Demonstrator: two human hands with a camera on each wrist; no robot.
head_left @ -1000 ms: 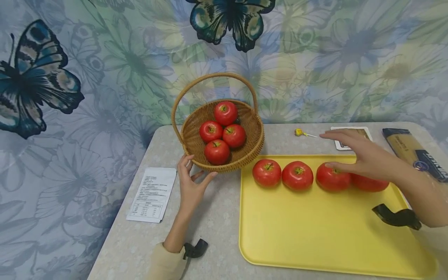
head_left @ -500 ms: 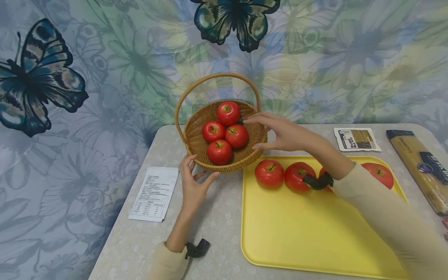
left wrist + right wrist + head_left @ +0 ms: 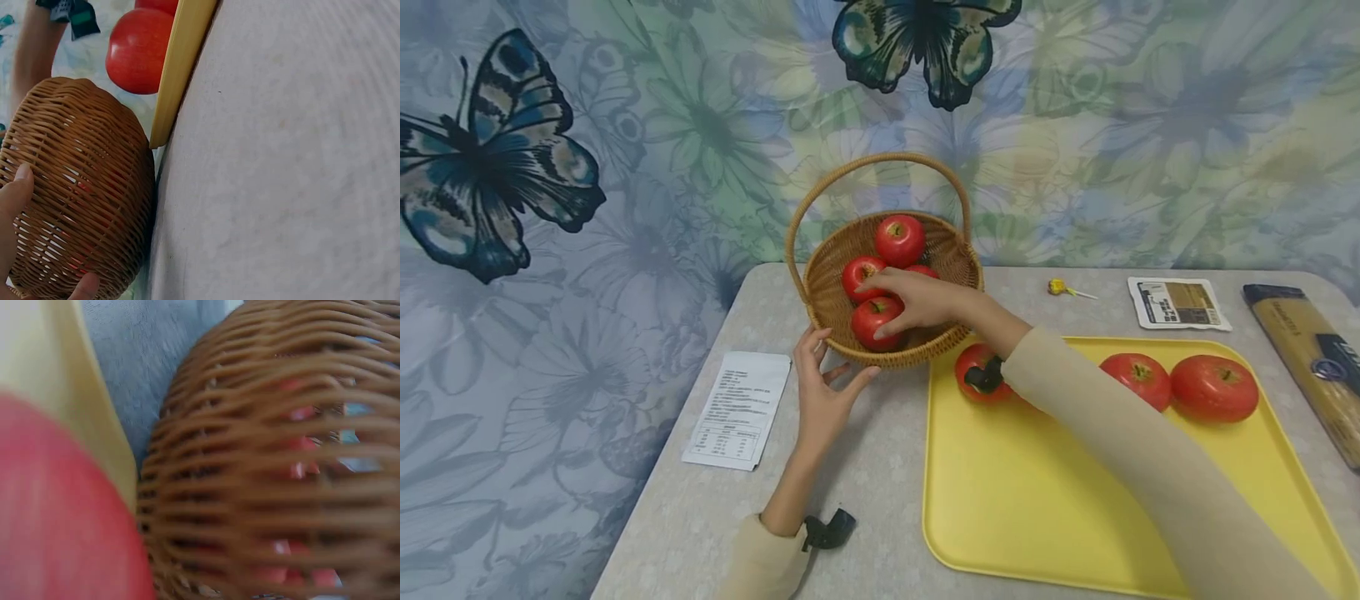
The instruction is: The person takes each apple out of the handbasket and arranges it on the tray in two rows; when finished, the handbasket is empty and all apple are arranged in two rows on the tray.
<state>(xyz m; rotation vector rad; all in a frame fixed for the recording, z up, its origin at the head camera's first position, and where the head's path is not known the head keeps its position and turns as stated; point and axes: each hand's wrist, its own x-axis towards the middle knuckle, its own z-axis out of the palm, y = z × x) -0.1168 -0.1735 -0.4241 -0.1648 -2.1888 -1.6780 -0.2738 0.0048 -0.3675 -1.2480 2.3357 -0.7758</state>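
A wicker basket (image 3: 958, 292) with a tall arched handle tilts toward me, holding several red apples (image 3: 900, 239). My left hand (image 3: 823, 396) grips its lower left rim; in the left wrist view a thumb and a fingertip press on the weave (image 3: 94, 175). My right hand (image 3: 917, 302) reaches into the basket, fingers and thumb spread over the front apple (image 3: 868, 327); whether they touch it is hard to tell. The right wrist view shows only the blurred basket side (image 3: 262, 475) and a tray apple (image 3: 56, 512), the hand itself out of frame.
On the yellow tray (image 3: 1037, 508) at right, red apples (image 3: 1213, 389) stand in a row, partly covered by my right sleeve. Behind it lie a lollipop (image 3: 1058, 287) and a flat packet (image 3: 1177, 303). A long pasta-like pack (image 3: 1303, 350) lies far right, a white printed packet (image 3: 739, 410) left.
My right hand has swept left from above the tray apples, over the basket's right rim, to the apples inside. My left hand stays on the basket. The view has shifted slightly.
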